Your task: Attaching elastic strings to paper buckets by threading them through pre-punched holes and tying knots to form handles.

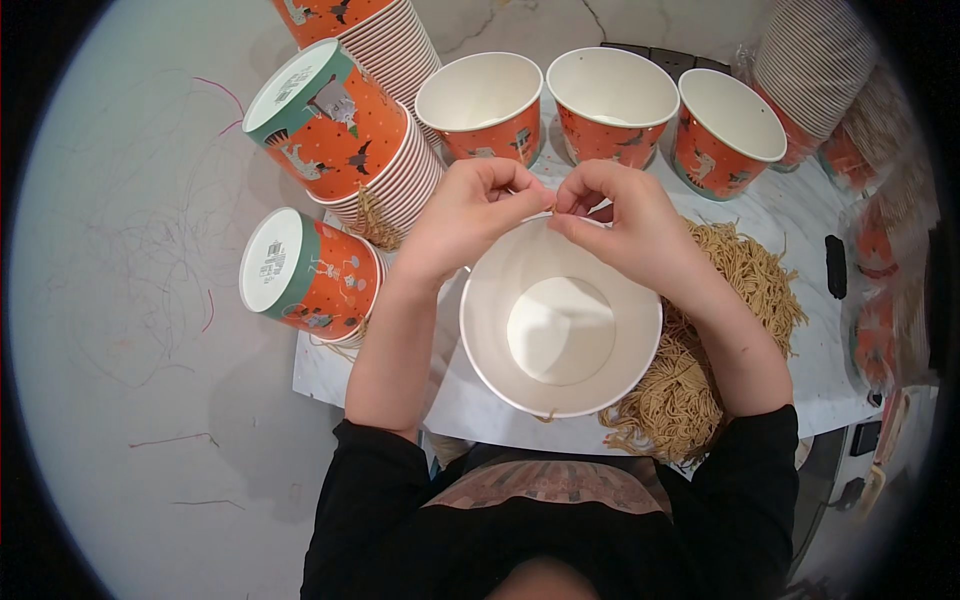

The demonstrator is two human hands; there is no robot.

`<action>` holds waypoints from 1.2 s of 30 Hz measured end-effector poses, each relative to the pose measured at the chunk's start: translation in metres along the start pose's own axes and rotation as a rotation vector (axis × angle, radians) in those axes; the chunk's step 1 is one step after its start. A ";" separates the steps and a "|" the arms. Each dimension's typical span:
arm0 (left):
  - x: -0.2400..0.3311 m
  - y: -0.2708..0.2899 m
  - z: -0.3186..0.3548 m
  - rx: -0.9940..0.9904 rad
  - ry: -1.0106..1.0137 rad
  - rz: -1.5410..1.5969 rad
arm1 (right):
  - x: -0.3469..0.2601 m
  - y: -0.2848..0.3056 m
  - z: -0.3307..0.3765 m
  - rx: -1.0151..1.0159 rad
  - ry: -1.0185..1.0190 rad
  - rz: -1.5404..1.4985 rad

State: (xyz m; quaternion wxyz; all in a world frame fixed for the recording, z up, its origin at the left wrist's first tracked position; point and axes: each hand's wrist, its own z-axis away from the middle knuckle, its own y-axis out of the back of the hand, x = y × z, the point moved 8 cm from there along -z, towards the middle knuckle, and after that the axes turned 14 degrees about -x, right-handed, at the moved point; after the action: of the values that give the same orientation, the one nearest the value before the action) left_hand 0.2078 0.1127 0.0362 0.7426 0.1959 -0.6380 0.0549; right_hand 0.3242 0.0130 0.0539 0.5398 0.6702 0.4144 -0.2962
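Note:
A large paper bucket (485,330) stands open in front of me, its white inside bare down to the round bottom. Over its far rim my left hand (478,205) and my right hand (628,218) meet, thumbs and forefingers pinched together. Whatever sits between the fingertips is too small to make out. Beneath and beside my right forearm lies a heap of tan noodle-like strands (745,275), with a second clump (665,395) nearer me. A few short strands cling near the bucket's front rim.
Three open orange paper buckets (480,95) (612,90) (730,130) line the back. Upside-down stacks of orange buckets (340,130) rise at left, with a shorter stack (340,280) nearer. Plastic-wrapped bucket stacks (815,70) and a black object (836,267) occupy the right.

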 end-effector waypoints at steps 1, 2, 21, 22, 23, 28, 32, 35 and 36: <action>0.000 0.000 0.000 -0.006 0.000 0.010 | 0.000 0.000 0.000 0.000 0.000 0.000; 0.003 0.000 0.001 -0.006 0.000 0.010 | 0.000 -0.001 0.000 0.000 0.000 0.019; 0.003 0.021 0.008 0.003 -0.020 -0.075 | 0.001 -0.003 -0.001 -0.104 -0.076 -0.031; 0.002 0.020 0.008 -0.022 -0.020 -0.083 | 0.001 -0.003 -0.001 -0.104 -0.075 -0.030; 0.004 0.020 0.009 -0.021 -0.020 -0.084 | 0.002 -0.004 0.000 -0.118 -0.094 -0.030; 0.009 0.010 0.010 -0.032 -0.014 -0.017 | 0.000 -0.007 -0.001 -0.122 -0.040 0.028; 0.014 0.004 0.008 -0.058 -0.008 -0.015 | 0.003 -0.009 -0.002 -0.089 -0.006 -0.050; 0.014 0.005 0.008 -0.057 -0.028 -0.020 | 0.000 -0.007 -0.002 -0.053 0.043 -0.074; 0.012 0.008 0.009 -0.054 -0.007 -0.032 | -0.001 -0.007 -0.002 -0.055 0.050 -0.071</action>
State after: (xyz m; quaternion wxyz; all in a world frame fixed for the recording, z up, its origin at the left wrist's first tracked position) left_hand 0.1994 0.1144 0.0508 0.7463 0.1862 -0.6385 0.0252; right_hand 0.3173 0.0155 0.0519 0.5367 0.6471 0.4592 -0.2870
